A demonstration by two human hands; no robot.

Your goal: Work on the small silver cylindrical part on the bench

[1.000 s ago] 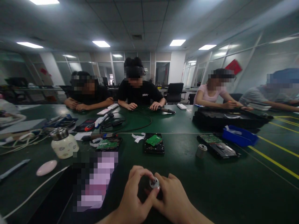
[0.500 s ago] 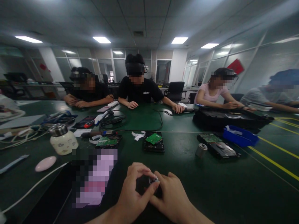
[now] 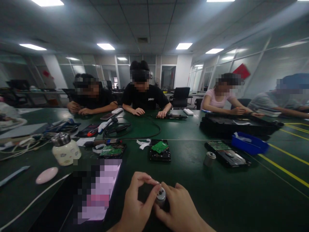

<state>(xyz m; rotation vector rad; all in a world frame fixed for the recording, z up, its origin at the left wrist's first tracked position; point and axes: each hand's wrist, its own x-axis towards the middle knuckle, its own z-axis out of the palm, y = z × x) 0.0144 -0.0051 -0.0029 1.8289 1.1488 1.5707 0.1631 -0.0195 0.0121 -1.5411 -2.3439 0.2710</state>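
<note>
A small silver cylindrical part [image 3: 160, 195] sits upright between my two hands at the near edge of the green table [image 3: 183, 180]. My left hand [image 3: 135, 207] curls over it, thumb and fingers pinching its top rim. My right hand [image 3: 182, 209] grips its side from the right with closed fingers. The lower half of the part is hidden by my fingers.
A screen with a blurred pink picture [image 3: 96, 190] lies left of my hands. Farther off are an opened hard drive with a green board [image 3: 159, 150], another drive [image 3: 227, 154], a metal cylinder [image 3: 209, 159], a blue tray [image 3: 249, 143], a white jar [image 3: 65, 149] and cables. Several people sit opposite.
My hands and the silver part have shifted slightly lower and nearer to me, and more of the part's side shows. The person opposite in black moved a hand and tool along the table.
</note>
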